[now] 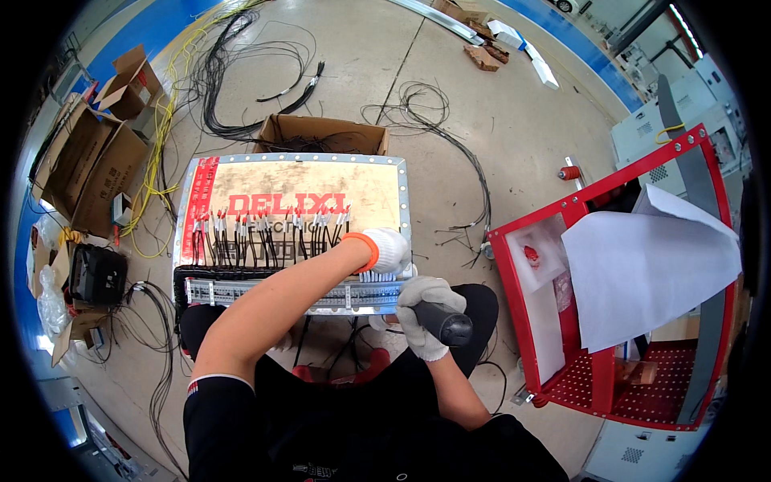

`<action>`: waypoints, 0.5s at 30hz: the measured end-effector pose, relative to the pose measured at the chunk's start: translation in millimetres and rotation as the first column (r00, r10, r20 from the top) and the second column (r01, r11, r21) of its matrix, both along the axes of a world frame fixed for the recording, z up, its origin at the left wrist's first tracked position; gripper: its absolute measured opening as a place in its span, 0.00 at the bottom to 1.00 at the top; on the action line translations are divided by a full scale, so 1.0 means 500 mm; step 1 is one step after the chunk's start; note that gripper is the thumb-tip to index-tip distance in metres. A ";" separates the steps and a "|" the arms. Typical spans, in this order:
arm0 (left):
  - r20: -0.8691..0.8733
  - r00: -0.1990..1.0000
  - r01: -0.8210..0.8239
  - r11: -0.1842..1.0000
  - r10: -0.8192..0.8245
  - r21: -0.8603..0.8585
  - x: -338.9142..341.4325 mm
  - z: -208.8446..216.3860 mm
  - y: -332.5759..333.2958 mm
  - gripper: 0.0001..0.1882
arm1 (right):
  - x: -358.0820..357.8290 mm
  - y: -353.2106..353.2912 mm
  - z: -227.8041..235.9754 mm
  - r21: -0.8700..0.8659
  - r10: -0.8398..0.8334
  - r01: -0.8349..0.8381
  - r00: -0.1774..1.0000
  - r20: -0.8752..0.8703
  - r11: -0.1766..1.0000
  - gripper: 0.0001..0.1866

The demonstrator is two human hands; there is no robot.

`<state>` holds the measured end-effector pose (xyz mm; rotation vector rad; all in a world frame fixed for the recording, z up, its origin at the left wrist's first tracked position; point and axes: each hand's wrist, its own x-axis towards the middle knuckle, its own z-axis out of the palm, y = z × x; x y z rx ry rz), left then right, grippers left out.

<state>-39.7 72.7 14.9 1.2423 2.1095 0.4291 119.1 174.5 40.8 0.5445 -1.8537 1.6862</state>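
Both my hands wear white work gloves. A black-handled power screwdriver (446,323) is in my right hand (424,299), its tip hidden near the right end of a long grey terminal strip (321,299). My left hand (389,249), with an orange cuff, reaches across to just above that end. Its fingers curl down, and whatever they hold is hidden. To its left, a row of black wires (265,241) with white-and-red tips stands up from a black wire bundle (229,273). Behind them lies a wooden board (361,177) with a metal edge, set before my knees.
An open cardboard box (325,132) stands behind the board. Black cable coils (213,88) and yellow cable (165,128) lie on the floor. At right is a red-framed cart (598,377) with white paper (642,265); at left are cartons (92,173) and a black case (98,273).
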 end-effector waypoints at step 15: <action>-0.011 0.839 -0.516 0.803 0.544 0.299 0.068 0.087 -0.144 0.19 | -0.159 0.109 0.110 -0.093 -0.412 0.486 0.815 0.407 0.869 0.13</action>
